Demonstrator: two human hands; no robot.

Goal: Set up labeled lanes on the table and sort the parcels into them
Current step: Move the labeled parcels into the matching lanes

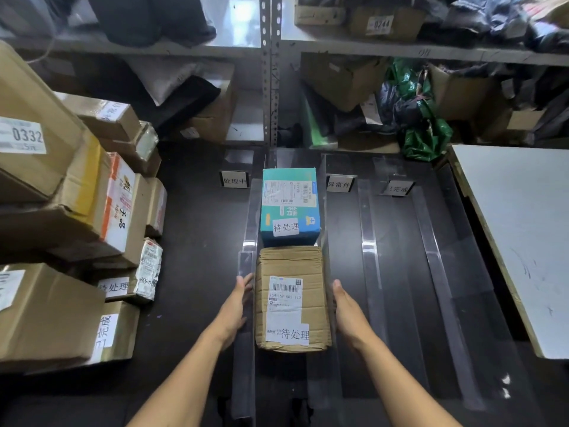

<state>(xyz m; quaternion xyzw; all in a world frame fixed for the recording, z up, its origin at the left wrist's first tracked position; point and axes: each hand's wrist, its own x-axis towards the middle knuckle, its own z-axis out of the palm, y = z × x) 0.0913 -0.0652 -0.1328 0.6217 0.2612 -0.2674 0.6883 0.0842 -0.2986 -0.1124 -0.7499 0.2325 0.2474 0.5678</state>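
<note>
The brown parcel (291, 297) lay on the table (197, 241) in the lane between the clear dividers (248, 229), just in front of the blue box (289, 208). My left hand (237, 306) and right hand (346, 309) flanked it, fingers straight and together, gripping nothing. I could not tell if they touched cardboard or acrylic. I judged that an even pressure from both sides was best, to keep the parcel square and the dividers in place
</note>
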